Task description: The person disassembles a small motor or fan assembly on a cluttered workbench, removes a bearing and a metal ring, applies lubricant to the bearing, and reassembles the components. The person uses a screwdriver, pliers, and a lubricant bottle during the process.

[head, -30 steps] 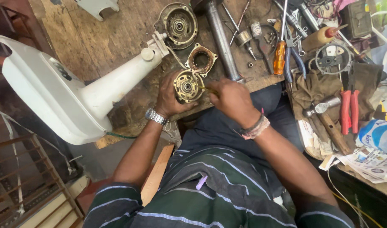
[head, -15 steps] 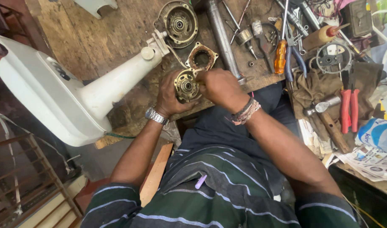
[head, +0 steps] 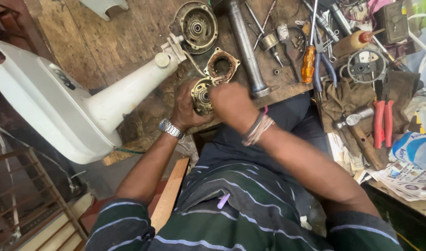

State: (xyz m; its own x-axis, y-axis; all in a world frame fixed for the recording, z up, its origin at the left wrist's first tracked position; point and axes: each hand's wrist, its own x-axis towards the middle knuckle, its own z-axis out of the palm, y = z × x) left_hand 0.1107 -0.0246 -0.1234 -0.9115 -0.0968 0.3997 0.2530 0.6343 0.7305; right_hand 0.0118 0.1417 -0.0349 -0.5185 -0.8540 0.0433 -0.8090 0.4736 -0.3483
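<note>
My left hand (head: pixel 185 109) grips a round metal motor part (head: pixel 201 95) at the edge of the wooden workbench (head: pixel 106 42). A silver watch sits on that wrist. My right hand (head: pixel 232 106) covers the part's right side with its fingers curled against it; what those fingers hold is hidden. Just beyond lie a rusty square stator ring (head: pixel 221 65) and a round motor housing cover (head: pixel 196 22). A white fan stand (head: pixel 59 107) lies on its side to the left, with wires running from its neck toward the motor parts.
A grey metal pipe (head: pixel 243 44) lies along the bench. To the right are an orange-handled screwdriver (head: pixel 308 62), blue-handled pliers (head: pixel 325 65), a hammer (head: pixel 357 130), red-handled pliers (head: pixel 383 123), a round metal bracket (head: pixel 364 67), rags and newspapers (head: pixel 403 179).
My right hand slid left over the motor part, from beside it to covering its right side. The left hand kept its grip.
</note>
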